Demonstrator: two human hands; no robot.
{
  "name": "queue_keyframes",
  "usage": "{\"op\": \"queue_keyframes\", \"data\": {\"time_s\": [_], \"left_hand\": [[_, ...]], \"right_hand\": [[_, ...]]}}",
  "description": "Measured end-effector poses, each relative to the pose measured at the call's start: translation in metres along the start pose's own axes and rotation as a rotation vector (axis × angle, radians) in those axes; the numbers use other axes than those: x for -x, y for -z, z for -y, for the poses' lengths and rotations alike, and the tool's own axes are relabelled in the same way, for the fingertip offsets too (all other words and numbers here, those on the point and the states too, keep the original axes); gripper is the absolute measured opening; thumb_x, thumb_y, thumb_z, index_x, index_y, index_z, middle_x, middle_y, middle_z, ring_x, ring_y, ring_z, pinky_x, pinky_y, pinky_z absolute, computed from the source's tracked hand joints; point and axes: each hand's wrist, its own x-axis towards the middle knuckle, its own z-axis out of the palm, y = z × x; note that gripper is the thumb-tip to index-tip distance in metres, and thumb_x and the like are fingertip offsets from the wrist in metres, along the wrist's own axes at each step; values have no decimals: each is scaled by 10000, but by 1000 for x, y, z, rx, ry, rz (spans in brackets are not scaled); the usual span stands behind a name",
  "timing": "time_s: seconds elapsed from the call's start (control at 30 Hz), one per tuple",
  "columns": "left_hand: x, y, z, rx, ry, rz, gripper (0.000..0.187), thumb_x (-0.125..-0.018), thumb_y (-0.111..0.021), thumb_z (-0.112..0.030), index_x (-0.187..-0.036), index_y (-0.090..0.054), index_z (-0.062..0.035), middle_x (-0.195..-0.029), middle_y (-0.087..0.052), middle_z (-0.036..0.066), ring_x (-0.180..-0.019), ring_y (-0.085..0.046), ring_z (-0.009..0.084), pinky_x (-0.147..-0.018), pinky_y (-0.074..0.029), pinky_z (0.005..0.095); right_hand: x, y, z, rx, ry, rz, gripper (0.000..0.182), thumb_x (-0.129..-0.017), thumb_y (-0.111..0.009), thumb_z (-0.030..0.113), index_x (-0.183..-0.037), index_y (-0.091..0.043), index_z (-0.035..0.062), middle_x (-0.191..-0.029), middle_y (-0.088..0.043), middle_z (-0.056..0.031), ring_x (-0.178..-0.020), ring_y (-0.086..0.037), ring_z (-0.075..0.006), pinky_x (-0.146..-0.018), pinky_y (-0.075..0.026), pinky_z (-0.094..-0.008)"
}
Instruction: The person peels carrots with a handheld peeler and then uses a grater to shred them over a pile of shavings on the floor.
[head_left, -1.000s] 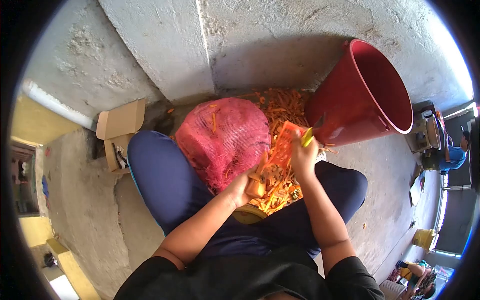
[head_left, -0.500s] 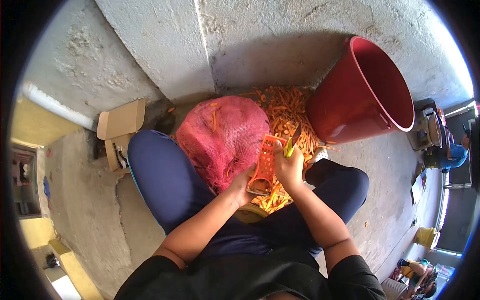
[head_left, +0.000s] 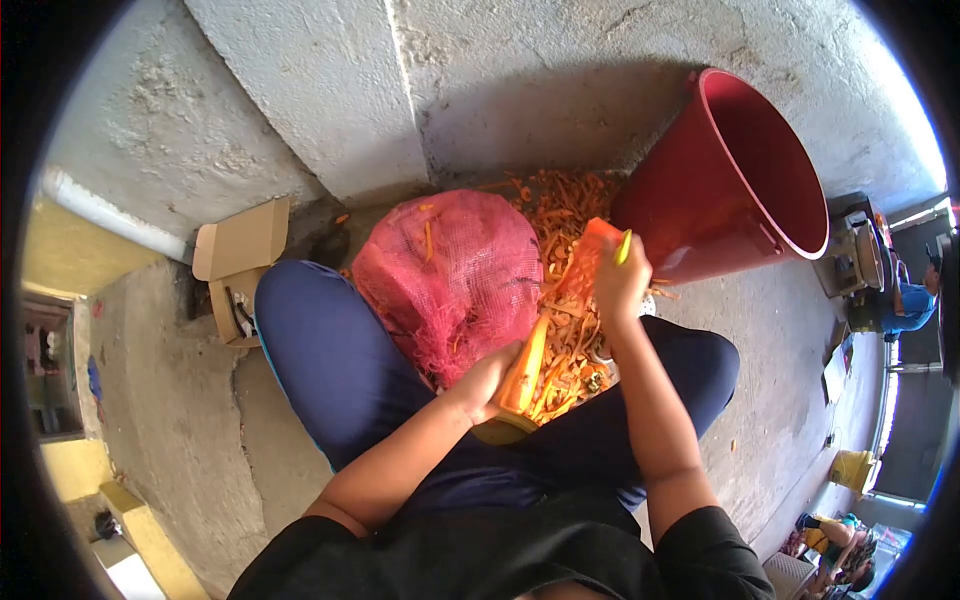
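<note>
My left hand [head_left: 490,380] is closed around the thick end of a peeled carrot [head_left: 527,369], whose tip points up and away from me. Farther forward and to the right, my right hand [head_left: 622,285] grips an orange grater [head_left: 584,262], slightly blurred. A yellow knife handle [head_left: 623,247] also sticks out of that hand; the blade cannot be made out. Below both hands lie carrot strips [head_left: 565,385], partly over a yellowish container rim [head_left: 500,432] between my legs. A pink mesh sack [head_left: 450,265] bulges just left of the carrot.
Beyond the grater, a tall dark red bucket [head_left: 690,190] leans near the wall. Carrot peelings [head_left: 570,200] are heaped between sack and bucket. An open cardboard box [head_left: 242,240] sits at left. Other people [head_left: 908,305] are at the far right, beside a yellow bucket [head_left: 852,472].
My right hand has moved forward and right with the grater and knife, away from my left hand. The carrot in my left hand, hidden behind the grater before, now shows.
</note>
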Motion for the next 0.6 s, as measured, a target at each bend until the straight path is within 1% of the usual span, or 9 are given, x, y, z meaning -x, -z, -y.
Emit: {"op": "queue_keyframes", "data": {"time_s": [0.03, 0.13, 0.17, 0.27, 0.33, 0.4, 0.43, 0.53, 0.6], "left_hand": [[3, -45, 0, -126, -29, -327, 340, -896, -310, -319, -1025, -472, -50, -823, -560, 76, -701, -558, 177, -660, -470, 315], [-3, -8, -1, -6, -73, -226, 337, -895, -316, -317, -1032, -469, -50, -859, -562, 79, -753, -559, 179, -689, -468, 318], [-5, -2, -4, 28, -70, -296, 372, -872, -351, -389, -966, -490, -57, -805, -552, 94, -728, -554, 208, -612, -478, 349], [-7, -28, -10, 24, -126, -503, 367, -865, -369, -388, -954, -500, -56, -825, -555, 100, -756, -558, 227, -678, -475, 378], [-8, -9, -7, 66, -100, -459, 362, -865, -370, -368, -986, -502, -53, -865, -565, 109, -792, -561, 246, -719, -467, 395], [-7, -29, -9, 43, -74, -512, 360, -868, -365, -355, -1011, -498, -53, -888, -569, 111, -804, -563, 242, -726, -466, 398], [-7, -38, -10, 13, -121, -566, 351, -875, -352, -331, -1038, -488, -51, -928, -568, 110, -822, -564, 233, -742, -462, 394], [-9, -27, -8, 60, -224, -478, 332, -885, -336, -301, -1054, -477, -52, -956, -561, 100, -839, -559, 219, -759, -458, 380], [-10, -21, -9, 40, -229, -461, 329, -891, -325, -291, -1081, -458, -58, -984, -550, 98, -855, -554, 217, -771, -454, 374]], "right_hand": [[-18, 1, -18, 23, 23, -83, 225, -818, -528, 195, -744, -463, -8, -588, -523, -162, -513, -515, -262, -489, -401, -347], [-36, 9, -26, -53, -93, -167, 211, -827, -520, 190, -755, -478, -4, -588, -504, -128, -492, -443, -192, -485, -385, -311], [-29, 8, -16, -156, -67, -163, 205, -833, -511, 185, -763, -485, -6, -564, -482, -91, -486, -402, -158, -481, -372, -295], [10, 1, 1, -242, -12, 40, 195, -836, -504, 187, -796, -522, -2, -573, -499, -58, -500, -440, -124, -481, -379, -283], [35, 0, 21, -337, -118, 243, 173, -834, -504, 173, -825, -536, 3, -574, -502, -48, -506, -455, -110, -476, -381, -275], [50, 0, 33, -289, -28, 368, 156, -830, -509, 153, -785, -517, 4, -556, -492, -39, -504, -449, -92, -463, -374, -270], [56, -4, 35, -414, -77, 371, 173, -826, -516, 142, -726, -483, 5, -527, -477, -52, -487, -442, -92, -448, -366, -273], [61, -6, 34, -333, 61, 348, 208, -823, -517, 145, -697, -446, -4, -510, -456, -127, -430, -434, -183, -435, -356, -304], [61, -4, 36, -246, 46, 360, 211, -822, -515, 149, -694, -445, -4, -524, -467, -154, -441, -457, -242, -442, -365, -322]]}}
